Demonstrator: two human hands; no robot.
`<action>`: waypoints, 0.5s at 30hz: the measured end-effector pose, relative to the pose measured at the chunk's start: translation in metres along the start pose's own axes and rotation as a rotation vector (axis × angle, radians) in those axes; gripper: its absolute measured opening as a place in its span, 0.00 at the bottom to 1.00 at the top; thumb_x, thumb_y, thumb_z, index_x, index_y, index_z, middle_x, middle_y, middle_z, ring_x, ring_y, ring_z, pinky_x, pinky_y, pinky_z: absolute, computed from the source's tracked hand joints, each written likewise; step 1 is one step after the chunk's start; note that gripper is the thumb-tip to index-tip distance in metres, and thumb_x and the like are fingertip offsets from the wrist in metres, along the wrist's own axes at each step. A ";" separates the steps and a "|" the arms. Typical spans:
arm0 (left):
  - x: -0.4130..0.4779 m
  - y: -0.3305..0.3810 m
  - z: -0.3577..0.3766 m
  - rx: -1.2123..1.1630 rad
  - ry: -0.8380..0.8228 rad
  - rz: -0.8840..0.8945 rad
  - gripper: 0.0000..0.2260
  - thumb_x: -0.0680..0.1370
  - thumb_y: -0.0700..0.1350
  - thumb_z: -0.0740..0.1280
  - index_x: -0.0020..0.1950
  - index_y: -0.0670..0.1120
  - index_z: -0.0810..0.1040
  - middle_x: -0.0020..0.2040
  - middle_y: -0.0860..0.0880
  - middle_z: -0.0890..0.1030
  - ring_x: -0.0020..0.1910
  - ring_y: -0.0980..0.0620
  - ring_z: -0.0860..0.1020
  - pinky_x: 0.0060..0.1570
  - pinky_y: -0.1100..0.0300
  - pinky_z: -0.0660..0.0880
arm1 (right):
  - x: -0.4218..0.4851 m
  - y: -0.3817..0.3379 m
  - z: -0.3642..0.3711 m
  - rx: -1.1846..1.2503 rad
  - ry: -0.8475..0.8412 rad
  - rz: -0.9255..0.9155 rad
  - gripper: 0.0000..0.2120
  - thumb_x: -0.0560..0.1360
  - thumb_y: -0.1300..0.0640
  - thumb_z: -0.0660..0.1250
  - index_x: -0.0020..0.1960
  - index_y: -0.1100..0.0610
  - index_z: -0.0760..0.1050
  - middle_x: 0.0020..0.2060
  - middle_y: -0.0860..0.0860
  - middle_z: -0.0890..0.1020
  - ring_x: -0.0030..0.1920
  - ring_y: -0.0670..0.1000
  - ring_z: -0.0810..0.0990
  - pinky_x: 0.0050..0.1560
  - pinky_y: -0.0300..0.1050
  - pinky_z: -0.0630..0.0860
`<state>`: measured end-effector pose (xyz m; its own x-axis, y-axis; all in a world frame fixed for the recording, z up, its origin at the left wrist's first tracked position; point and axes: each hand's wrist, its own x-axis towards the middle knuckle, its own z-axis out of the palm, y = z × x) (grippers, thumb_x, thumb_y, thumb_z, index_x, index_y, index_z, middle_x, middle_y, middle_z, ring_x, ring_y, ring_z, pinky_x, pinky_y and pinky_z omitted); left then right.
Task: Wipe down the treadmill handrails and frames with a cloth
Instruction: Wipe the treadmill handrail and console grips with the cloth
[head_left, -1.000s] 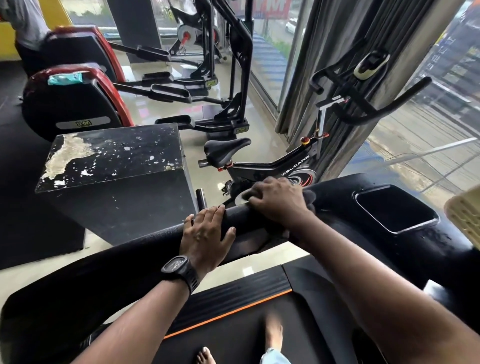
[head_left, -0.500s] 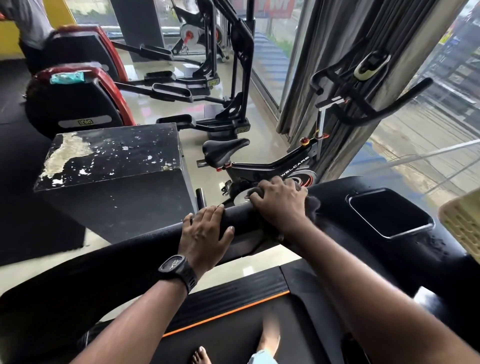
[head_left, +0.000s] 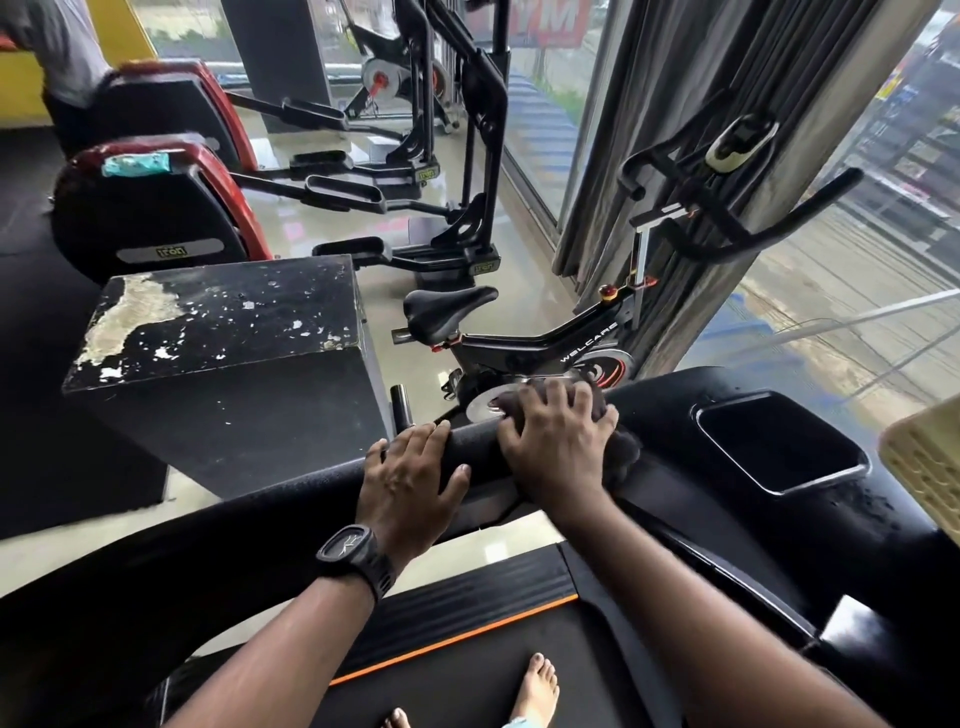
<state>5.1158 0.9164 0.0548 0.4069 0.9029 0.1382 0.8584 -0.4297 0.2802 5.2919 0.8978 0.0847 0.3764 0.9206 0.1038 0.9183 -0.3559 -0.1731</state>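
Observation:
The black treadmill handrail (head_left: 156, 545) curves from the lower left up to the console (head_left: 675, 483). My left hand (head_left: 410, 486), a black watch on its wrist, rests flat on the rail with fingers spread, holding nothing. Just to its right my right hand (head_left: 556, 441) presses a dark grey cloth (head_left: 621, 447) around the rail where it meets the console. Most of the cloth is hidden under that hand. My bare feet stand on the treadmill belt (head_left: 467, 691) below.
A worn black plyo box (head_left: 228, 358) stands close beyond the rail. A spin bike (head_left: 545, 338) sits by the window and curtain. Elliptical machines (head_left: 156, 218) fill the far left. A cup recess (head_left: 774, 441) is in the console. A beige perforated object (head_left: 930, 467) is at the right edge.
My right hand and the cloth have shifted slightly right along the rail toward the console. The left hand has stayed in place on the rail.

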 end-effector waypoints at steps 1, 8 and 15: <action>0.001 0.000 0.001 -0.003 0.000 -0.001 0.28 0.76 0.62 0.55 0.70 0.48 0.73 0.66 0.50 0.78 0.65 0.49 0.75 0.65 0.43 0.69 | -0.011 -0.004 0.004 0.004 0.043 -0.052 0.17 0.73 0.40 0.62 0.58 0.45 0.78 0.61 0.50 0.76 0.68 0.61 0.68 0.66 0.75 0.61; 0.007 0.006 0.001 0.007 -0.037 0.070 0.29 0.77 0.62 0.54 0.71 0.47 0.72 0.67 0.49 0.77 0.65 0.48 0.75 0.64 0.45 0.69 | 0.045 0.016 -0.019 -0.039 -0.230 -0.121 0.22 0.75 0.36 0.57 0.61 0.45 0.78 0.60 0.50 0.78 0.63 0.60 0.74 0.64 0.67 0.65; 0.009 0.011 0.002 -0.011 -0.029 0.062 0.29 0.76 0.62 0.54 0.71 0.47 0.72 0.67 0.49 0.77 0.65 0.48 0.75 0.64 0.45 0.70 | -0.010 0.003 -0.001 -0.022 -0.001 -0.118 0.20 0.73 0.39 0.60 0.58 0.46 0.79 0.61 0.51 0.77 0.67 0.62 0.70 0.67 0.74 0.60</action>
<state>5.1292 0.9199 0.0572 0.4685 0.8741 0.1285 0.8278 -0.4851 0.2819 5.2907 0.8876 0.0837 0.2655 0.9564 0.1214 0.9587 -0.2486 -0.1381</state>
